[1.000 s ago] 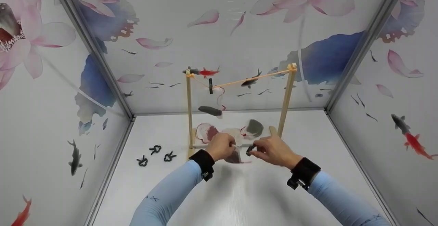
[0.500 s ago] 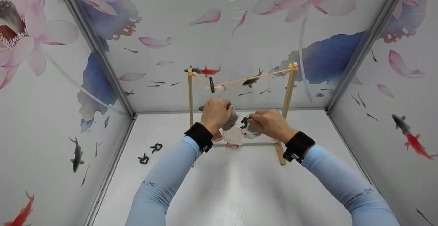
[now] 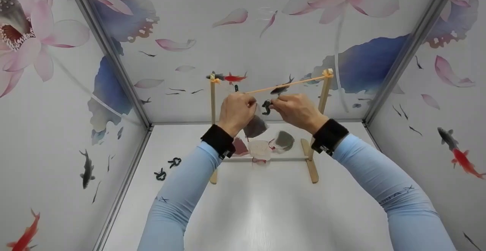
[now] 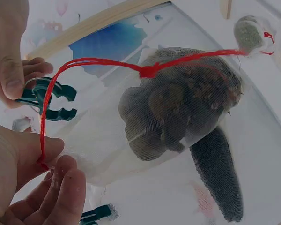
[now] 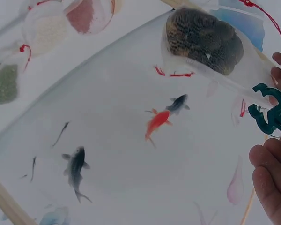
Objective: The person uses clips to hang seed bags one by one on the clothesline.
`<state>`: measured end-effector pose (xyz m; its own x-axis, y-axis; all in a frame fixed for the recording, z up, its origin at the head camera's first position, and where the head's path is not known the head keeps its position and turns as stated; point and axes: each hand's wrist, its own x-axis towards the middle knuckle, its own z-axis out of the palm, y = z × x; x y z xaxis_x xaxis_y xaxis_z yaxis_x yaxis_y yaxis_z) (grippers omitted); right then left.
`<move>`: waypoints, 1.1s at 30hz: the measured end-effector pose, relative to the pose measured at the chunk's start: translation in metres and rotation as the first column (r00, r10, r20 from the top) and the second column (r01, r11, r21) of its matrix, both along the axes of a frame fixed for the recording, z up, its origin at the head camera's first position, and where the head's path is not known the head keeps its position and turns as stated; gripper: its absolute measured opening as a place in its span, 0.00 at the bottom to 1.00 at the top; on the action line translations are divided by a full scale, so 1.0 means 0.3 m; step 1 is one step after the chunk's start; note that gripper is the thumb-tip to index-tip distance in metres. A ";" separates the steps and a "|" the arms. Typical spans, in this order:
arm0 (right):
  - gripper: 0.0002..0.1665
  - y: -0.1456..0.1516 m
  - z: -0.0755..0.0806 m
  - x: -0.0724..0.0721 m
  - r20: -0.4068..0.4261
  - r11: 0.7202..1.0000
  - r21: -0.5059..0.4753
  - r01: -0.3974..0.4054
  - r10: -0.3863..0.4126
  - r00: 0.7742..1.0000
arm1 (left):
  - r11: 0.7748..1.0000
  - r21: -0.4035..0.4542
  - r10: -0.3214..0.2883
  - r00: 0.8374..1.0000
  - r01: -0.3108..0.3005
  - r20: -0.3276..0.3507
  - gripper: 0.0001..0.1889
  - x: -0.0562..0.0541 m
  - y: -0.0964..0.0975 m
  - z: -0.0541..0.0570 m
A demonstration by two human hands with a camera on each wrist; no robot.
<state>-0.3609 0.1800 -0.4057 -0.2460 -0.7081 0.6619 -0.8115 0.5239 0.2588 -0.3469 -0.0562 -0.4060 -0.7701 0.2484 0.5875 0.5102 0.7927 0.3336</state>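
My left hand (image 3: 238, 110) pinches the gathered top of a sheer mesh drawstring bag (image 3: 256, 126), raised just below the orange rope (image 3: 288, 86). Dark brown pieces fill the bag (image 4: 178, 108), and its red cord (image 4: 96, 62) loops over to my left fingers. To its right, my right hand (image 3: 298, 110) pinches a dark green clothespin (image 3: 267, 107) between thumb and fingers. The clothespin's jaws (image 5: 279, 117) are spread apart, facing the bag's neck, with nothing between them. Another dark clothespin (image 3: 236, 88) hangs on the rope, partly behind my left hand.
The rope spans a left wooden post (image 3: 213, 106) and a right wooden post (image 3: 325, 91). Below lie a reddish bag (image 3: 240, 146), a cream bag (image 3: 260, 150) and a grey-green bag (image 3: 284, 141). Loose clothespins (image 3: 174, 162) lie at left. A patterned wall (image 3: 182, 106) stands behind.
Both hands have risen from the tabletop toward the rope, carrying the dark-filled drawstring bag and the clothespin. My left forearm now covers the spot where a third loose clothespin lay.
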 end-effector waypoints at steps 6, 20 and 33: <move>0.06 0.002 0.087 -0.037 -0.094 0.999 -0.030 0.012 -0.015 0.995 | 0.999 0.036 0.007 1.000 -0.006 -0.023 0.08 -0.015 -0.010 0.031; 0.10 -0.083 0.143 -0.114 0.210 0.990 0.014 0.139 -0.139 0.968 | 0.999 0.007 0.047 0.999 -0.047 0.005 0.10 -0.060 -0.004 0.043; 0.12 -0.105 0.132 -0.140 0.371 0.994 0.014 0.112 -0.109 0.922 | 0.996 -0.021 0.086 0.996 -0.085 0.017 0.11 -0.082 0.006 0.061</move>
<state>-0.4030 0.1484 -0.3662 -0.5517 -0.6573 0.5134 -0.7852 0.6169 -0.0540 -0.3714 -0.0545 -0.3877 -0.7992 0.1929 0.5693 0.4345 0.8398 0.3255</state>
